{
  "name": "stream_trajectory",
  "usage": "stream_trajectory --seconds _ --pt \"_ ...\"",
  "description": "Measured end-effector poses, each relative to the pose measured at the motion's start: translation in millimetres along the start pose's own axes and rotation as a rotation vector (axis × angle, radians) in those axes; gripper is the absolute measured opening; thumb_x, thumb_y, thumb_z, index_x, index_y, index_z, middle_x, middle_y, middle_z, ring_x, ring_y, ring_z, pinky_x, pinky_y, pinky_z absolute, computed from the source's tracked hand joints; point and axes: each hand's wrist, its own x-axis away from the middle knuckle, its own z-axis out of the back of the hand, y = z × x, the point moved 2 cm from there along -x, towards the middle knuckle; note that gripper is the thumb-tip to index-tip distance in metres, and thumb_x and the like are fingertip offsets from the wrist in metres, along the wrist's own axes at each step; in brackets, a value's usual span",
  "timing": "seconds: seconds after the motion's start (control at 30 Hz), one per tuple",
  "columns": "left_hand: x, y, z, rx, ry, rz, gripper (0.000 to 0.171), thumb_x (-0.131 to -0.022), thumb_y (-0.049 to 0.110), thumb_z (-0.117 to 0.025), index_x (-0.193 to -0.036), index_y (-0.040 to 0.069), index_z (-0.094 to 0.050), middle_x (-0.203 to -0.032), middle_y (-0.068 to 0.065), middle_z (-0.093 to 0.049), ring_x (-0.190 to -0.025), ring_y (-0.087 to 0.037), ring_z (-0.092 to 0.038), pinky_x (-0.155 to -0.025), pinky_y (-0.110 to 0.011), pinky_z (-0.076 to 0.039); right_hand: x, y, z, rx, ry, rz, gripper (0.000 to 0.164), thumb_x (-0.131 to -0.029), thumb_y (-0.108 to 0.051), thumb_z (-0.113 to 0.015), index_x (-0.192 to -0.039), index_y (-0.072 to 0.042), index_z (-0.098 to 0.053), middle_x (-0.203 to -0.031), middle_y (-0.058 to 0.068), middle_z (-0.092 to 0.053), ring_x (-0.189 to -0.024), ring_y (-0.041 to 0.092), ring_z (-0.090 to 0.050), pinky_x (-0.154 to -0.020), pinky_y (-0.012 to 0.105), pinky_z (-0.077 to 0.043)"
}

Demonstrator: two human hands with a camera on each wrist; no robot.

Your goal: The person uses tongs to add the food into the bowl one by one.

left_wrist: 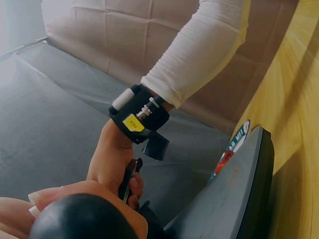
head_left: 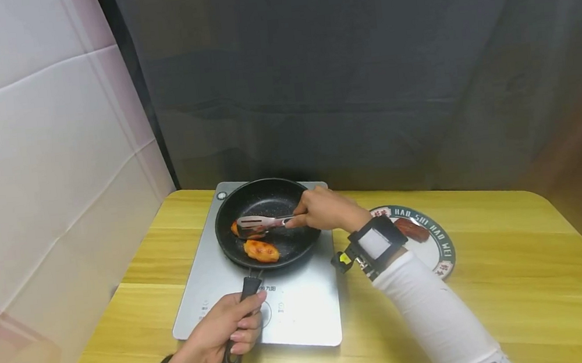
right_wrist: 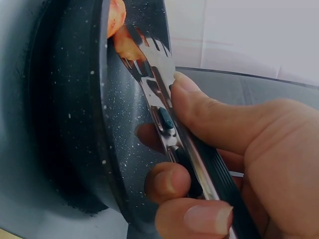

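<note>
My left hand (head_left: pixel 231 330) grips the black handle (head_left: pixel 251 286) of a dark speckled frying pan (head_left: pixel 271 194). With my right hand (head_left: pixel 327 208) I hold metal tongs (head_left: pixel 260 222) with black grips, reaching over the pan's right rim. In the right wrist view the slotted tong heads (right_wrist: pixel 158 57) are around a browned orange piece of food (right_wrist: pixel 128 46), which looks like a chicken wing. A second such piece, glazed with dark spots (head_left: pixel 261 251), lies in the pan nearer the handle. The tongs partly hide the held piece in the head view.
The pan stands on a silver induction cooker (head_left: pixel 309 320) on a wooden table (head_left: pixel 516 276). Right of it, partly behind my right forearm, is a green-rimmed plate (head_left: pixel 447 248) bearing a reddish-brown piece of food (head_left: pixel 412 230). A dark curtain (head_left: pixel 339 83) hangs behind the table.
</note>
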Motion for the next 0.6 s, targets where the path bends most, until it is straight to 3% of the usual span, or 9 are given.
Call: stream_trajectory --seconds 0.27,0.6 --pt "-0.3 -1.1 0.3 0.007 -0.032 -0.001 0.036 -0.103 0.028 -0.046 -0.072 0.011 -0.036 -0.056 0.01 -0.031 -0.041 0.001 -0.032 -0.034 -0.013 -0.028 3.1 0.2 -1.9 0.008 0.027 0.008 0.03 -0.09 -0.041 -0.066 -0.082 -0.014 -0.078 -0.052 -0.009 -0.045 -0.048 0.007 -0.037 -0.045 0.023 -0.028" --pt "-0.8 -0.8 0.6 0.01 -0.009 0.007 0.034 -0.102 0.029 -0.049 -0.077 0.01 -0.037 -0.056 0.01 -0.031 -0.041 0.001 -0.031 -0.034 -0.014 -0.028 4.8 1.8 -1.9 0.016 0.034 -0.066 0.029 -0.09 -0.046 -0.064 -0.088 -0.02 -0.078 -0.055 -0.006 -0.05 -0.057 0.015 -0.045 -0.047 0.026 -0.035"
